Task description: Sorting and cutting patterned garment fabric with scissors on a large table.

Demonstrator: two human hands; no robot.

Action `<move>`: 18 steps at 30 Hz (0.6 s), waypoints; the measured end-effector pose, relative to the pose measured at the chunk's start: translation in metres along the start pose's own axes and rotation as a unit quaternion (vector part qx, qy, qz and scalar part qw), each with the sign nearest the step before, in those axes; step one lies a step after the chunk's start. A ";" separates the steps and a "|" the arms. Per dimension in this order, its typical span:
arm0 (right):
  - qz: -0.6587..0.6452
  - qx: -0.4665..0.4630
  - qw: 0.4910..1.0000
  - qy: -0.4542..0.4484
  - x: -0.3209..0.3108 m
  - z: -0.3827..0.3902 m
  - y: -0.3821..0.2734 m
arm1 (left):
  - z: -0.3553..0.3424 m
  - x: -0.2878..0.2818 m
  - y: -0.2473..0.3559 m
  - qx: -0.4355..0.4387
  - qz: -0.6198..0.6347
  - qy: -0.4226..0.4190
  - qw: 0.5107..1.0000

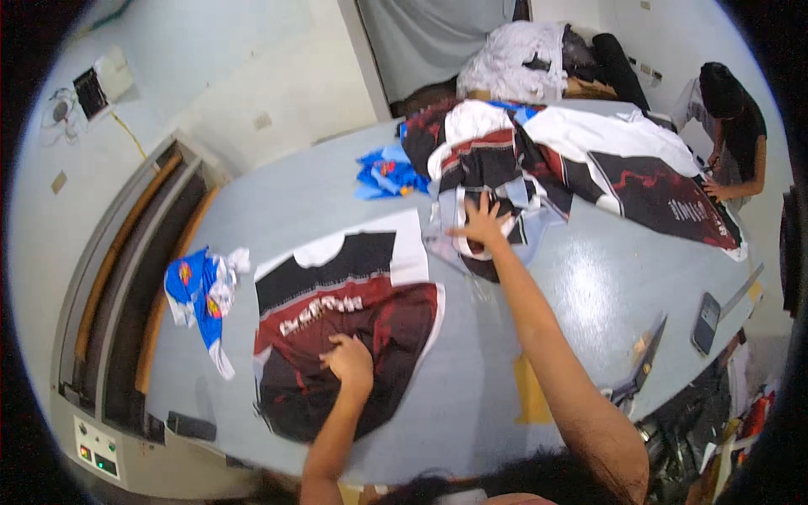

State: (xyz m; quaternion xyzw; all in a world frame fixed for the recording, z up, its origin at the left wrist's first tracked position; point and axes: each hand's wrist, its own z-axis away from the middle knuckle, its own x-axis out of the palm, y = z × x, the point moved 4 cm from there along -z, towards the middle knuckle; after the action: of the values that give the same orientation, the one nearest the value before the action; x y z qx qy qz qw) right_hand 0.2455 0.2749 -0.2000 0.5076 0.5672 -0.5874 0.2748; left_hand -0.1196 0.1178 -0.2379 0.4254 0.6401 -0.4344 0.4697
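A printed fabric panel, black and dark red with white edges and pale lettering, lies spread on the grey table. My left hand rests on its lower middle, fingers partly apart and nothing held. Farther off to the right, my right hand reaches out with its fingers spread over a heap of cut pieces. Under that hand are black, white and pale scraps, some looking like clear plastic. Behind it rises a pile of dark red, black and white printed fabric.
Blue and white scraps lie at the left, beside a long roller machine. More blue scraps sit near the pile. Scissors and a phone are at the right edge. Another person handles a printed panel at far right.
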 end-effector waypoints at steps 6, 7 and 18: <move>-0.053 -0.289 0.940 0.174 -0.010 0.020 0.049 | 0.014 -0.015 -0.004 0.037 0.017 0.005 0.999; -0.056 -0.283 0.947 0.139 -0.019 0.033 0.052 | 0.015 -0.021 -0.014 0.025 0.017 0.006 1.000; -0.192 -0.366 0.493 -0.766 -0.139 0.246 0.027 | -0.005 -0.018 -0.003 0.025 -0.019 0.015 0.999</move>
State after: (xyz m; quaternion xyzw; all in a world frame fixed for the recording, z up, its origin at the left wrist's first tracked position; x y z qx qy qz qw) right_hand 0.2464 0.0017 -0.1236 -0.4090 0.3814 -0.5231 0.6432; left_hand -0.1203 0.1187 -0.2186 0.4315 0.6441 -0.4528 0.4403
